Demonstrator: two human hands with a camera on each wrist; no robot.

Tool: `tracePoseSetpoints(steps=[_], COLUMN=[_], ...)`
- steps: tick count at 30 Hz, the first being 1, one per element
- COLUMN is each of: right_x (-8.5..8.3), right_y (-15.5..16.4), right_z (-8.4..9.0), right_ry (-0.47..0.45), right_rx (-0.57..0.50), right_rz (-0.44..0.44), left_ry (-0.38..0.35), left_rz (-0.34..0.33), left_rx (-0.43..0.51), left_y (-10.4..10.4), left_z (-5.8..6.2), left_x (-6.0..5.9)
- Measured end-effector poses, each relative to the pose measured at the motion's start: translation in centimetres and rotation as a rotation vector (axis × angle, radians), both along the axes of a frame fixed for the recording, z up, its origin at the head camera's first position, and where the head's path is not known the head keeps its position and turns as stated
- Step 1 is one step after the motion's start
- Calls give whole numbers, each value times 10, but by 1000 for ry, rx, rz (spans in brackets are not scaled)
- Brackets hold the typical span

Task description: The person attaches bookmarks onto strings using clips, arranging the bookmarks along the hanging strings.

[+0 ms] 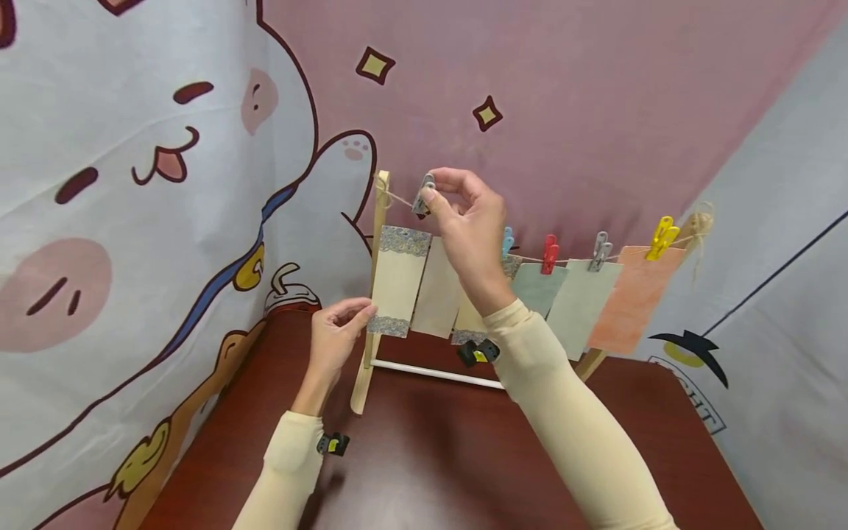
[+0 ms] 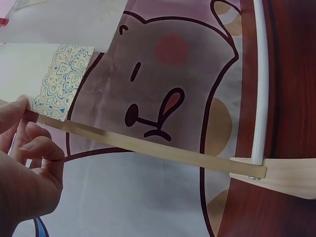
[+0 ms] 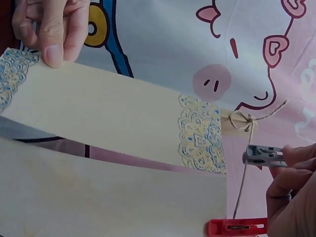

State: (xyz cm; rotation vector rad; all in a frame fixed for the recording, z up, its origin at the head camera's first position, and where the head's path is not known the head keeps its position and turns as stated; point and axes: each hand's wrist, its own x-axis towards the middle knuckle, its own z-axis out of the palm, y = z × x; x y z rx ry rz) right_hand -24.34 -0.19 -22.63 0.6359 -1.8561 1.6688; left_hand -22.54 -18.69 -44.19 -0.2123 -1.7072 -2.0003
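Note:
A cream card (image 1: pixel 399 282) with lace-patterned ends stands at the left of the row, beside the wooden upright. My left hand (image 1: pixel 334 335) pinches its lower left edge between thumb and fingers. With thumb and index finger, my right hand (image 1: pixel 473 235) pinches a grey clothespin (image 3: pixel 265 156) at the twine (image 3: pixel 241 190), above the card's top end. In the right wrist view the clothespin's tip is right at the twine, a little apart from the card's lace end. A plain pale card (image 3: pixel 113 190) hangs alongside, with a red clothespin (image 3: pixel 237 227) at its top.
Farther right on the twine hang more cards, among them an orange card (image 1: pixel 639 298), under blue, red, grey and yellow clothespins (image 1: pixel 662 237). The wooden stand (image 1: pixel 361 383) has a white crossbar (image 1: pixel 437 374) and rests on a dark red table (image 1: pixel 411 449). Cartoon cloth (image 1: pixel 563 96) surrounds it.

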Motion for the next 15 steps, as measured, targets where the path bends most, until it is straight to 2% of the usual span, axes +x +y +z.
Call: tracePoseSetpoints(steps=[15], right_x=[5], right_y=[4], right_z=[-9], right_ry=[-61], right_rx=[55], right_rz=[79], left_ry=[19], left_rz=[2], left_rx=[3], left_y=[3], left_z=[3], left_x=[-3])
